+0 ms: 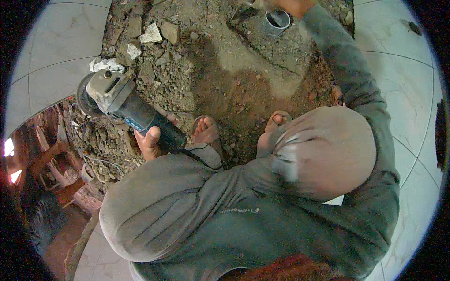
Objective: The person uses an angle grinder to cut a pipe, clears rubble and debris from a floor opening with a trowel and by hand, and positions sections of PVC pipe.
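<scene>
- Head view: a squatting person's left hand [151, 140] is closed tight around the dark barrel of a grey-headed angle grinder [123, 104], its disc end pointing up and away from the grip over loose grey rubble [164, 70].
- The right hand [293, 5] reaches far ahead to a short grey pipe stub [277, 19] set in the dirt; whether it grasps anything cannot be told, as the frame edge cuts it off.
- Risk: bare sandalled toes [206, 130] sit just beside the grinder hand; a one-handed slip could likely swing the disc toward them.
- The disc itself is hidden behind its guard, and the cord is hard to trace.
</scene>
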`<state>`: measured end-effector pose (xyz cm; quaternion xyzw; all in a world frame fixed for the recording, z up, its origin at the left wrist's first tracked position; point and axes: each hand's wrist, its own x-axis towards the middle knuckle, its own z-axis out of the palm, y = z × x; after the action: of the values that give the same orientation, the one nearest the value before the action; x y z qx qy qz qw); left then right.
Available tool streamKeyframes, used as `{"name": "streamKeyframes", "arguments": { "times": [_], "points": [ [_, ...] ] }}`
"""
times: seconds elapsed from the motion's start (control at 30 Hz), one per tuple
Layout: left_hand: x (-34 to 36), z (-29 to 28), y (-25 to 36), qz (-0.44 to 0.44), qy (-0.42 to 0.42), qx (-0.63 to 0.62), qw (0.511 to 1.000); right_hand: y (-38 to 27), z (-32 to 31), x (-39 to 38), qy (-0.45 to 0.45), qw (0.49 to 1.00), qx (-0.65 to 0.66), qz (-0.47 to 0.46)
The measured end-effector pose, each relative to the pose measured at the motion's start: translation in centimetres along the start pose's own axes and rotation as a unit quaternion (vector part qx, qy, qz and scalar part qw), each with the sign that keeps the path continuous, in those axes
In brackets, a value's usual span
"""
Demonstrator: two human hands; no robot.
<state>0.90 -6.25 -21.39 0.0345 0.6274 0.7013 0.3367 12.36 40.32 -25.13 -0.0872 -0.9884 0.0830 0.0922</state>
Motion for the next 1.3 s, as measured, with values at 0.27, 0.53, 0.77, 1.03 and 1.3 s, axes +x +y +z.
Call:
{"name": "streamKeyframes", "arguments": {
  "times": [0.27, 0.53, 0.77, 1.03, 1.3],
  "points": [
    [0.6, -2.3, -0.6, -0.042, 0.022, 0.031, 0.998, -1.2, -0.1, 2.4, -0.051, 0.992, -0.097, 0.065],
    [0.4, -3.5, -1.6, -0.035, -0.001, 0.035, 0.999, -2.2, -3.6, 3.3, -0.154, 0.978, 0.018, 0.142],
    [0.1, -0.1, -0.2, -0.006, 0.03, 0.018, 0.999, 0.5, 8.2, 0.6, -0.083, 0.989, -0.123, 0.012],
    [1.0, -1.4, 0.2, -0.062, -0.06, 0.07, 0.994, -1.4, -2.2, -0.1, -0.121, 0.988, -0.008, 0.098],
    [1.1, -0.8, -0.4, -0.049, -0.04, 0.066, 0.996, 0.1, 5.7, -3.6, -0.082, 0.992, -0.101, -0.01]
  ]
}}
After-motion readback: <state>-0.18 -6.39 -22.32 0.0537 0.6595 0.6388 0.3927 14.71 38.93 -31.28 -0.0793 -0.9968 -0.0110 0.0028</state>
